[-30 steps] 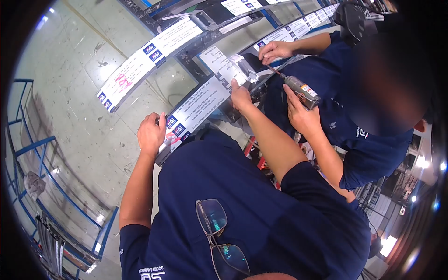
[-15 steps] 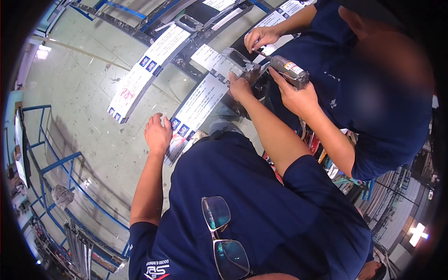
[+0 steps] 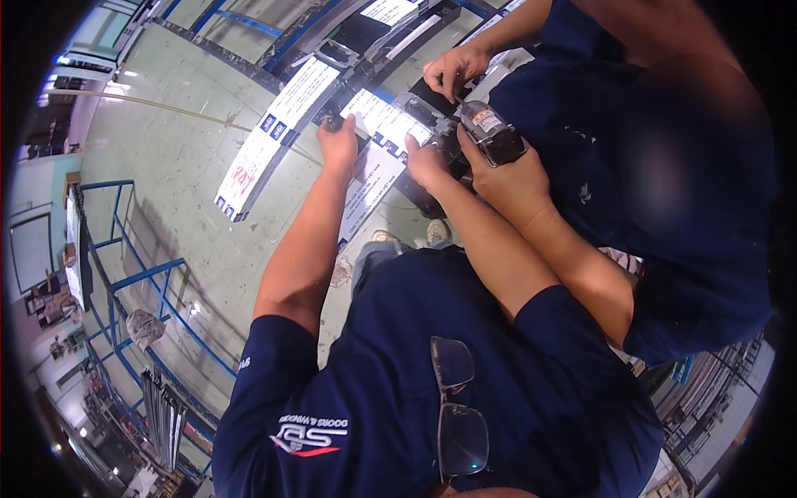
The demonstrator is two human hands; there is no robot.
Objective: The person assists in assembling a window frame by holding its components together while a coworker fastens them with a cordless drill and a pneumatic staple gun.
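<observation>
My left hand (image 3: 339, 148) grips the dark edge of a film-covered frame profile (image 3: 386, 116), its thumb along the near side. To the right, my right hand (image 3: 427, 163) holds the same assembly near its corner, thumb on top and the other fingers largely hidden. Between my forearms, a white printed strip (image 3: 368, 195) slants down toward my body. Close beyond my right hand, a co-worker's hand (image 3: 510, 178) holds a dark, labelled, bottle-like object (image 3: 490, 133). The co-worker's other hand (image 3: 455, 73) is above its thin tip.
Another film-covered profile (image 3: 274, 137) lies to the left. Blue metal racks (image 3: 149, 274) stand at lower left, with a crumpled bundle (image 3: 145, 328) on one. My shoes (image 3: 384, 236) show below the work. The co-worker's torso (image 3: 581, 158) is close on the right.
My left hand has moved up and right from the near end of the strip to the frame profile. The co-worker's labelled object has shifted slightly left. The view has shifted.
</observation>
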